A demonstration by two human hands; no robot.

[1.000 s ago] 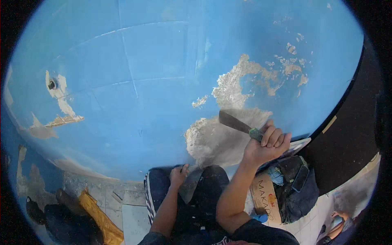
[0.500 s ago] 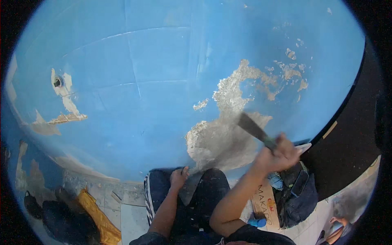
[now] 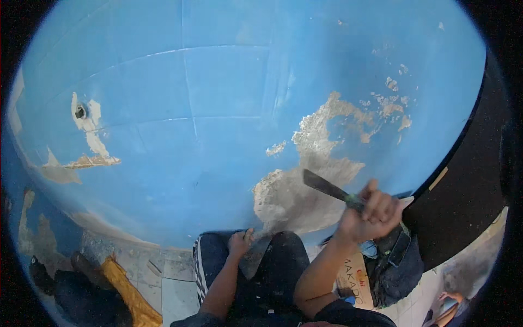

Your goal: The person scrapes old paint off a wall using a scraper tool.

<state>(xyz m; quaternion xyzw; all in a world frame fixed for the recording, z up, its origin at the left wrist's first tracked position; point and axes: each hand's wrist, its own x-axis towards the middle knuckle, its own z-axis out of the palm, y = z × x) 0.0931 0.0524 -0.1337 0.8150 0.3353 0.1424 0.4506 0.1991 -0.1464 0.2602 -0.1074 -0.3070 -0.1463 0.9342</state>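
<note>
My right hand is closed around the green handle of a scraper, whose long dark blade widens toward its tip. The blade points up and left, in front of a bare grey patch where the blue paint is gone from the wall. Whether the blade touches the wall cannot be told. My left hand lies at my left knee, close to the wall's foot, its fingers curled in. Anything in those fingers is too small to make out.
On the right, a printed brown carton lies beside a dark bundle of cloth. A mustard-yellow cloth and dark items lie at lower left. A pipe stub sticks out of the wall. Another person's hand shows at lower right.
The scraper's blade has swung left and a little down, its handle still in my right hand. My left hand stays at the knee. The whole view has shifted slightly.
</note>
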